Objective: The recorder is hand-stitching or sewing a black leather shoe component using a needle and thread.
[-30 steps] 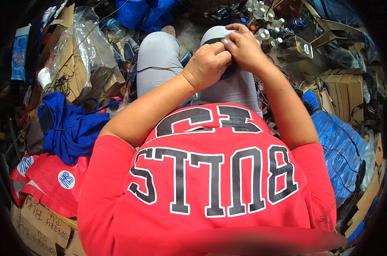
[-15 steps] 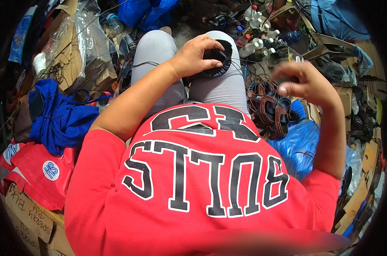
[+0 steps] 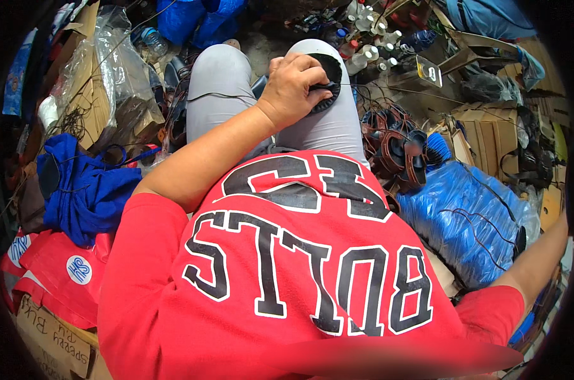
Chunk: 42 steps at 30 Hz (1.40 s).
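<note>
My left hand (image 3: 293,85) is closed on a black shoe-like piece with a ridged edge (image 3: 328,67). The piece rests on my right thigh (image 3: 321,130), in light grey trousers, and the fingers cover much of it, so its exact kind is unclear. From its right side a thin dark thread (image 3: 394,87) runs off to the right, pulled nearly straight. My right forearm (image 3: 537,263) reaches far out to the right, with the hand beyond the picture's rim. Another dark thread (image 3: 220,95) lies across my left knee.
Brown strappy sandals (image 3: 397,142) and a blue plastic-wrapped bundle (image 3: 464,212) lie to my right. Several capped bottles (image 3: 369,50) stand ahead. On my left are blue cloth (image 3: 87,190), red bags (image 3: 52,253) and plastic-covered cardboard (image 3: 97,95).
My right hand has swung outward to the right and out of view. My left fingers have closed further over the black piece, and the thread now stretches to the right.
</note>
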Available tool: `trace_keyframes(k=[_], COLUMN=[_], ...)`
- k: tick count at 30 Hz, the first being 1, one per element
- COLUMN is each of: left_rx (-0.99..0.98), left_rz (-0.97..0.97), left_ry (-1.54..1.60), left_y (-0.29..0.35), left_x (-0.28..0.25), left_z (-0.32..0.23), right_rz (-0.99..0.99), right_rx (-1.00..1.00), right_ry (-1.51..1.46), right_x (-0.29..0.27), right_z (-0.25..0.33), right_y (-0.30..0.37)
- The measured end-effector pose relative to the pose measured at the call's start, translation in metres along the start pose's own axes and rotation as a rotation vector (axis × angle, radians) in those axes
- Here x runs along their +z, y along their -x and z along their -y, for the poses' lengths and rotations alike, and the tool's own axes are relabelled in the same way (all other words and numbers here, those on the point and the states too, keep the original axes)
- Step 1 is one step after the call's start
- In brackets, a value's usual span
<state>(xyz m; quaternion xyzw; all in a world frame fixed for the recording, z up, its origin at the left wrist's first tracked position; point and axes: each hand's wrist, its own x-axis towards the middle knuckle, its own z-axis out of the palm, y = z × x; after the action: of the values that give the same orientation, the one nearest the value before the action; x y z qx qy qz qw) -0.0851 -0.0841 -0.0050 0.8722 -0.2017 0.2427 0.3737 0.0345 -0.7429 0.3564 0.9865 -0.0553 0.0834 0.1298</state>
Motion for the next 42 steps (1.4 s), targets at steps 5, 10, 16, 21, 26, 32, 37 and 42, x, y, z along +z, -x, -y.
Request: trace_keyframes(k=[5, 10, 16, 21, 26, 32, 37, 42], left_rx=[0.036, 0.127, 0.156, 0.164, 0.178, 0.174, 0.163, 0.22], left_rz=[0.006, -0.009, -0.016, -0.034, -0.023, -0.036, -0.074, -0.062], left_ry=[-0.057, -0.125, -0.143, -0.129, -0.131, -0.155, -0.142, -0.182], left_y=[0.006, 0.008, 0.009, 0.009, 0.009, 0.01, 0.012, 0.01], left_x=[0.002, 0.001, 0.001, 0.003, 0.003, 0.004, 0.004, 0.006], left_z=[-0.003, -0.006, -0.004, -0.002, -0.001, 0.0, 0.0, -0.001], right_rz=[0.672, 0.281, 0.128, 0.115, 0.124, 0.224, 0.3, 0.422], right_rx=[-0.438, -0.617, -0.595, -0.59, -0.59, -0.493, -0.392, -0.204], right_ry=[-0.434, -0.924, -0.843, -0.819, -0.732, -0.77, -0.962, -1.267], right_x=[0.114, 0.127, 0.119, 0.134, 0.132, 0.135, 0.143, 0.165], right_z=[0.217, 0.43, 0.5, 0.504, 0.508, 0.522, 0.514, 0.523], right_y=[0.094, 0.183, 0.195, 0.195, 0.194, 0.202, 0.222, 0.212])
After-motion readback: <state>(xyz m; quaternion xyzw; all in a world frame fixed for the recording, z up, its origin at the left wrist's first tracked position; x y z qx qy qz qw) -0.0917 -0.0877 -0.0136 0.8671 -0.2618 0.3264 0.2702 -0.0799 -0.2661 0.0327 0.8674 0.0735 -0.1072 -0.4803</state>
